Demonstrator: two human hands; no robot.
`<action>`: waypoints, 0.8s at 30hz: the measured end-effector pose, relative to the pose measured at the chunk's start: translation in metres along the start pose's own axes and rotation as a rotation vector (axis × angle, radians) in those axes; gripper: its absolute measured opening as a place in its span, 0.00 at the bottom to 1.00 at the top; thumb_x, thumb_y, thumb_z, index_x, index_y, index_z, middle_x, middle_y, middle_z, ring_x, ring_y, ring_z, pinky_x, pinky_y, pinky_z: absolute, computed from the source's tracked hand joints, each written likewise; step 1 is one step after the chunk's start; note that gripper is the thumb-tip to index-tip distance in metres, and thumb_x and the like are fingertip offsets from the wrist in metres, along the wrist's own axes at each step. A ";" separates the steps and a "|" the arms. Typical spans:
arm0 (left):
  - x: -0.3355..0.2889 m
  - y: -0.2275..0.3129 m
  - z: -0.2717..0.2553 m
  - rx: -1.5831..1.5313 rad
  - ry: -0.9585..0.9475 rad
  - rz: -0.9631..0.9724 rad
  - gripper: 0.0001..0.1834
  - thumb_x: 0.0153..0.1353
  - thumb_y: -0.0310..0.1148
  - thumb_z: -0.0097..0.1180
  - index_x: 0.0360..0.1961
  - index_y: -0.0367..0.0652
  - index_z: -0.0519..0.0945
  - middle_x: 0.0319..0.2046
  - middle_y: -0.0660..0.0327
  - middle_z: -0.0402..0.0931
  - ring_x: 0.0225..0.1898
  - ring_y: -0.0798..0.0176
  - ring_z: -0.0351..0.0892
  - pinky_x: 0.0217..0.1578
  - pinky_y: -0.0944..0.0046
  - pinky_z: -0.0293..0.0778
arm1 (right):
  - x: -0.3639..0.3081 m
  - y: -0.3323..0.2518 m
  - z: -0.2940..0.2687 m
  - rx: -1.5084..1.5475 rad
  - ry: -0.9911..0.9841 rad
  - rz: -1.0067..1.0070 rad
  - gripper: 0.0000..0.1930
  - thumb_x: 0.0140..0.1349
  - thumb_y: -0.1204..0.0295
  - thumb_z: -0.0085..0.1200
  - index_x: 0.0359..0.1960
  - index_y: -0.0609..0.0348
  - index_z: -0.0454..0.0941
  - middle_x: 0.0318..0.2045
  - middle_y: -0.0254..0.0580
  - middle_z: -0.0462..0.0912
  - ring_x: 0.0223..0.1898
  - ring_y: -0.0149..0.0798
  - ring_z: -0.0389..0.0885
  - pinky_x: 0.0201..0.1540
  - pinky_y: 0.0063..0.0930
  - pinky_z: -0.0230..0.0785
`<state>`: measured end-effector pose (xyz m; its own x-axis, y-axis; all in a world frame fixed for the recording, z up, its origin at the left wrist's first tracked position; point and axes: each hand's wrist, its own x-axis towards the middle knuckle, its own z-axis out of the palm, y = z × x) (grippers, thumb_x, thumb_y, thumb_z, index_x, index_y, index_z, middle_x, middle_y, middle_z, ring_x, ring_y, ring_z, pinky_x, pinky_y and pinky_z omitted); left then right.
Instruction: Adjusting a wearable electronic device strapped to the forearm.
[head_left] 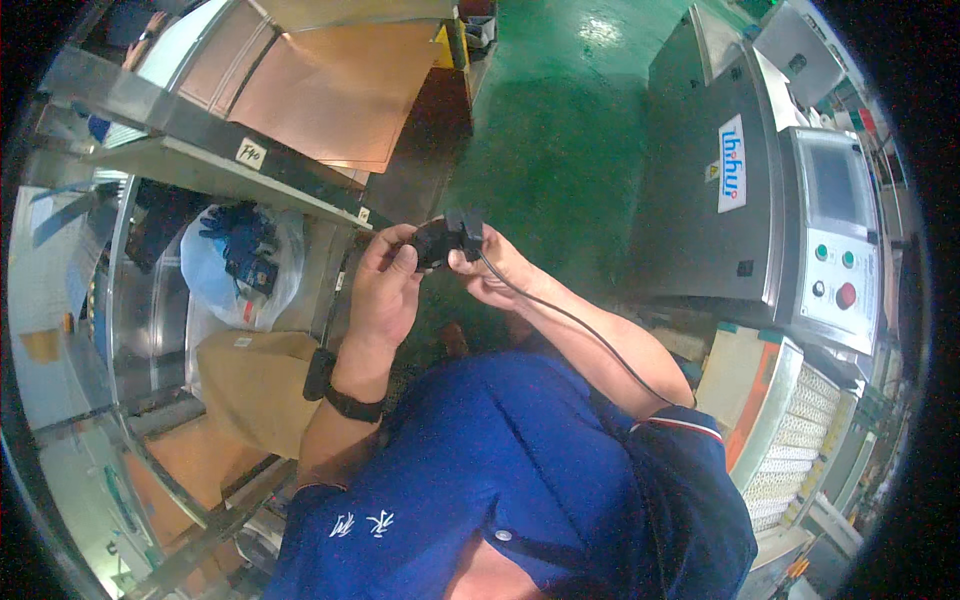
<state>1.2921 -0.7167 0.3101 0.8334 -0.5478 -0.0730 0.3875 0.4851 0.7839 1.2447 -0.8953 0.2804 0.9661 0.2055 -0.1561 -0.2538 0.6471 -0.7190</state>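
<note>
Both hands are raised in front of my chest around a small black device (pixel 437 245), whose exact kind I cannot make out. My left hand (pixel 388 280) pinches its left side between thumb and fingers. On the right side, my right hand (pixel 492 272) grips it with the thumb in front and the other fingers curled. A thin black cable (pixel 580 335) leaves the device and runs along my right forearm toward the sleeve. Around my left wrist is a black watch (pixel 352 404).
Copper-coloured sheets (pixel 335 95) lie on a bench at the upper left. Below stands a bin with a clear liner (pixel 290 270) holding dark gloves (pixel 245 245), beside brown cardboard (pixel 255 385). A dark machine cabinet (pixel 670 215) with a control panel (pixel 842 262) stands right of the green floor (pixel 560 130).
</note>
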 end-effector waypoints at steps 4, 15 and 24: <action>-0.001 -0.008 0.011 0.074 0.091 -0.016 0.15 0.70 0.28 0.53 0.56 0.42 0.75 0.54 0.58 0.75 0.56 0.59 0.74 0.57 0.54 0.70 | -0.001 -0.022 0.008 0.000 0.050 0.054 0.26 0.57 0.67 0.70 0.54 0.55 0.71 0.31 0.32 0.80 0.13 0.21 0.65 0.11 0.15 0.54; -0.029 0.026 0.118 0.878 -0.109 0.318 0.10 0.64 0.19 0.52 0.46 0.35 0.76 0.43 0.61 0.73 0.42 0.68 0.72 0.46 0.68 0.70 | 0.035 -0.115 -0.036 -0.595 -0.306 0.117 0.21 0.47 0.76 0.69 0.45 0.59 0.77 0.39 0.36 0.83 0.42 0.30 0.78 0.45 0.30 0.72; -0.042 -0.009 0.257 1.016 -0.896 0.341 0.11 0.57 0.26 0.63 0.41 0.37 0.80 0.35 0.51 0.79 0.38 0.49 0.81 0.40 0.57 0.78 | 0.048 -0.174 -0.043 -0.967 -0.378 0.112 0.25 0.46 0.75 0.66 0.50 0.61 0.76 0.41 0.36 0.82 0.45 0.31 0.76 0.50 0.29 0.68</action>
<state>1.1526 -0.8735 0.4644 0.1456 -0.9356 0.3217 -0.5542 0.1922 0.8098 1.3373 -1.0298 0.3684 0.8196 0.5521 -0.1533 -0.0343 -0.2199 -0.9749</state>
